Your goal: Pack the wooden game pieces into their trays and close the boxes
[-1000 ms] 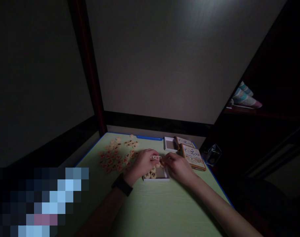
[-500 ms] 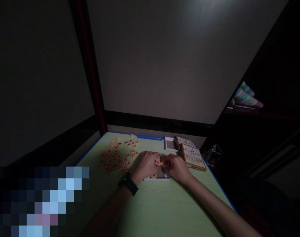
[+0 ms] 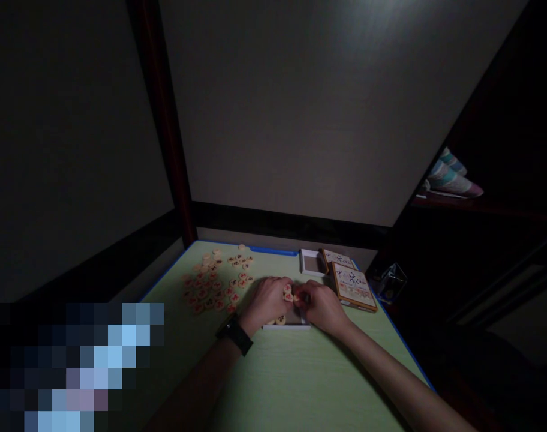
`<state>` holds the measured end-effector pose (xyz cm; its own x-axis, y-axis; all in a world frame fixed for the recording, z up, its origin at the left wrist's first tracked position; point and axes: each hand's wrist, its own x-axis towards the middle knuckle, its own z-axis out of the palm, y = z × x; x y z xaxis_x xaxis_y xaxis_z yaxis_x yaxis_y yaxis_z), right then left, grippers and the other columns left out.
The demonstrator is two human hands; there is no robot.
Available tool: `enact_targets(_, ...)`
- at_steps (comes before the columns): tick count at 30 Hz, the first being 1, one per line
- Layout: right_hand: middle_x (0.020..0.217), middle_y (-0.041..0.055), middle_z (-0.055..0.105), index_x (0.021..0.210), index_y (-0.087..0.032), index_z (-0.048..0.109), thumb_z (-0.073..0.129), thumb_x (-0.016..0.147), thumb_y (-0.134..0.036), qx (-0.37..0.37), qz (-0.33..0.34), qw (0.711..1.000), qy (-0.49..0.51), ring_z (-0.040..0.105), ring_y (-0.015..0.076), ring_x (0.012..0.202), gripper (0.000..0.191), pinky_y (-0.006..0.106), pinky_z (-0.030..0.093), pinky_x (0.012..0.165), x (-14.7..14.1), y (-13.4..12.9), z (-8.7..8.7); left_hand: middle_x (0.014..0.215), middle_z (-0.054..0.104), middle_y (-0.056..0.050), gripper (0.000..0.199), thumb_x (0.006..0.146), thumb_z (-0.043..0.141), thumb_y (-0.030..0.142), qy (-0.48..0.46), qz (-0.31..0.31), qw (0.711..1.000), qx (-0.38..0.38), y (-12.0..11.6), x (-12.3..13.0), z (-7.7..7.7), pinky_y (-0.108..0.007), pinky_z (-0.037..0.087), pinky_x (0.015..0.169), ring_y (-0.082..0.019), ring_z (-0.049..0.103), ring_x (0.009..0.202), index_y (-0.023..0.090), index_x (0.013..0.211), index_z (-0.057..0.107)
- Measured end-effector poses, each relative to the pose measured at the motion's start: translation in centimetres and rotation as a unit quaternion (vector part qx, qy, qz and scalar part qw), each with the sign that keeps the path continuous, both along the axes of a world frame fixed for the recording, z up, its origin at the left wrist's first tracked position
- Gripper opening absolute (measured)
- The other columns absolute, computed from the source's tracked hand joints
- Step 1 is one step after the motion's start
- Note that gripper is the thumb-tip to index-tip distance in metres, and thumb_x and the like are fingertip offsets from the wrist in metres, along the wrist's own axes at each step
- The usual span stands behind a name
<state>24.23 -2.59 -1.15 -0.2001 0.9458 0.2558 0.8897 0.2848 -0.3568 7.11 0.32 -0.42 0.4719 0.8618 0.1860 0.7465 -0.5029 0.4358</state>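
Observation:
Two red-marked Chinese chess pieces (image 3: 288, 293) show at the thumb side of my left hand (image 3: 269, 300), whose fingers are curled round them and mostly hidden. My right hand (image 3: 321, 303) is closed in a pinch on another chess piece (image 3: 297, 298), right beside the left hand. Both hands are over a shallow box tray (image 3: 295, 317) with a white rim. Inside its near left corner lies a chess piece (image 3: 280, 320), and part of another shows by the left wrist.
Many loose chess pieces (image 3: 210, 288), red and dark marked, are spread left of my hands on the green table (image 3: 273, 378). At the back right stand an open white-rimmed tray (image 3: 312, 262) and two printed boxes, the nearer box (image 3: 353, 285) near the blue table edge.
Both hands stay almost in place over the tray, with the pieces between them barely shifted. The whole view has moved very slightly.

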Motion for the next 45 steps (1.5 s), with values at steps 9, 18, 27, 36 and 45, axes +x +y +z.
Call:
enact_targets(9, 0.08, 0.0041, 0.07, 0.088, -0.02, 0.072, 0.063, 0.082, -0.029, 0.054, 0.015, 0.989, 0.135, 0.063, 0.02, 0.072, 0.014, 0.029, 0.044, 0.066, 0.8, 0.3, -0.3, 0.124, 0.071, -0.009, 0.049, 0.075, 0.074, 0.028, -0.111, 0.042, 0.993, 0.026, 1.5, -2.5, 1.1, -0.034, 0.048, 0.104, -0.024, 0.065, 0.114, 0.018, 0.122, 0.068)
enact_targets(18, 0.075, 0.0068, 0.07, 0.086, -0.018, 0.065, 0.045, 0.09, -0.06, 0.12, -0.107, 0.935, 0.317, 0.062, 0.0228, 0.069, 0.047, 0.032, 0.045, 0.066, 0.7, 1.5, -2.9, 0.106, 0.074, -0.012, 0.019, 0.085, 0.061, 0.027, 0.098, 0.159, 0.977, 0.104, 2.7, -9.8, 0.2, -0.037, 0.047, 0.099, -0.026, 0.065, 0.107, 0.016, 0.097, 0.072)
enact_targets(27, 0.07, 0.0053, 0.069, 0.084, -0.019, 0.065, 0.046, 0.088, -0.065, 0.112, -0.11, 0.929, 0.334, 0.059, 0.0214, 0.066, 0.05, 0.031, 0.043, 0.063, 0.8, 1.6, -3.1, 0.103, 0.073, -0.012, 0.022, 0.085, 0.055, 0.018, 0.157, 0.127, 0.976, 0.076, 2.1, -9.0, 0.1, -0.037, 0.047, 0.093, -0.026, 0.065, 0.103, 0.016, 0.102, 0.07)
enact_targets(36, 0.068, 0.0026, 0.066, 0.082, -0.02, 0.064, 0.044, 0.091, -0.057, 0.104, -0.073, 0.945, 0.3, 0.058, 0.0189, 0.062, 0.043, 0.028, 0.043, 0.059, 0.3, 1.1, -2.6, 0.106, 0.072, -0.011, 0.024, 0.09, 0.053, 0.018, 0.162, 0.081, 0.982, 0.059, 1.6, -9.2, 0.4, -0.037, 0.045, 0.095, -0.026, 0.063, 0.106, 0.017, 0.109, 0.068)
enact_targets(45, 0.068, 0.0021, 0.066, 0.088, -0.019, 0.064, 0.042, 0.094, -0.055, 0.139, -0.072, 0.944, 0.291, 0.057, 0.0177, 0.061, 0.043, 0.027, 0.043, 0.06, 0.3, 0.4, -2.3, 0.118, 0.067, -0.014, 0.025, 0.095, 0.046, 0.014, 0.118, 0.091, 0.983, 0.107, 1.9, -9.0, 0.2, -0.038, 0.042, 0.104, -0.024, 0.059, 0.114, 0.014, 0.114, 0.062)
